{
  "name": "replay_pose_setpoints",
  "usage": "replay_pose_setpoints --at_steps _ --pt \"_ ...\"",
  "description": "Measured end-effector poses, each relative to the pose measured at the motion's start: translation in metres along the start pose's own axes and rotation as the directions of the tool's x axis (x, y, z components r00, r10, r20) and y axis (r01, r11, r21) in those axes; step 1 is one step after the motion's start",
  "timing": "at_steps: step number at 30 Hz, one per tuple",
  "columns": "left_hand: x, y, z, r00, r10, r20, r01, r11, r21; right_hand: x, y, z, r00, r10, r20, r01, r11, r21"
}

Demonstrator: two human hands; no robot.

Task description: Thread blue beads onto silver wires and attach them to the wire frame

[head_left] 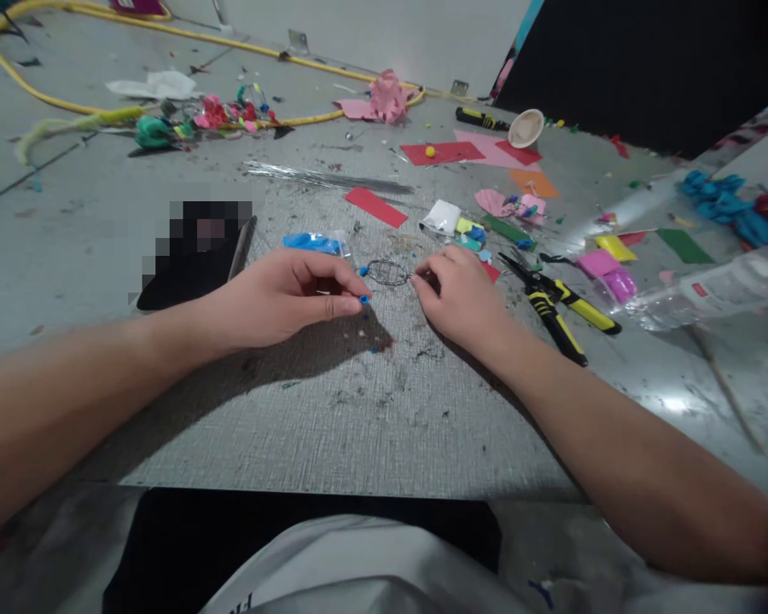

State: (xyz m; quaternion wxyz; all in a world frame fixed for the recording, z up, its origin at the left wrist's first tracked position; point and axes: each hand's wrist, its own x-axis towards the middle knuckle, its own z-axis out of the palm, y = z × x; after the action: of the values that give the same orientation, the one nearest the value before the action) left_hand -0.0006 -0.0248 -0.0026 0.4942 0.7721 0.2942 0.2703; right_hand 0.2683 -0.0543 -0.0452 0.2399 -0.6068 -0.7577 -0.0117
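Note:
Between the thumb and forefinger of my left hand (300,294) is a small piece of blue clay (364,299). A dark wire ring (387,273) lies between my two hands, with a blue lump (363,271) on its left side. My right hand (457,294) rests on the table with its fingers curled, the tips pinching the ring's right edge. Just behind my left hand is a clear bag of blue clay (313,243).
Pliers (554,303) with yellow-black handles and a clear plastic bottle (717,286) lie at right. Straight wires (326,176), a red paper strip (376,207) and a white packet (441,217) lie behind. A dark, partly pixelated object (195,264) is at left.

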Motion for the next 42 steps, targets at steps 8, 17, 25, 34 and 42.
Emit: replay_pose_setpoints --at_steps 8,17,25,34,42 --pt "0.003 -0.003 -0.002 0.985 0.15 -0.079 -0.127 0.962 0.241 -0.005 -0.016 -0.01 0.995 -0.095 0.043 0.094 0.995 0.021" --pt "0.008 -0.008 -0.008 0.97 0.239 -0.049 -0.209 0.917 0.34 -0.022 -0.035 -0.01 0.965 -0.26 -0.042 0.26 0.917 0.302" --pt "0.008 -0.011 -0.005 0.966 0.251 0.056 -0.256 0.921 0.293 -0.027 -0.039 -0.01 0.97 -0.237 -0.061 0.241 0.887 0.393" --pt "0.007 -0.011 0.0 0.967 0.251 0.051 -0.255 0.923 0.288 -0.026 -0.04 -0.009 0.979 -0.204 -0.017 0.188 0.859 0.476" --pt "0.004 -0.004 0.003 0.985 0.175 0.013 -0.174 0.966 0.193 -0.025 -0.039 -0.009 0.984 -0.176 -0.024 0.162 0.831 0.533"
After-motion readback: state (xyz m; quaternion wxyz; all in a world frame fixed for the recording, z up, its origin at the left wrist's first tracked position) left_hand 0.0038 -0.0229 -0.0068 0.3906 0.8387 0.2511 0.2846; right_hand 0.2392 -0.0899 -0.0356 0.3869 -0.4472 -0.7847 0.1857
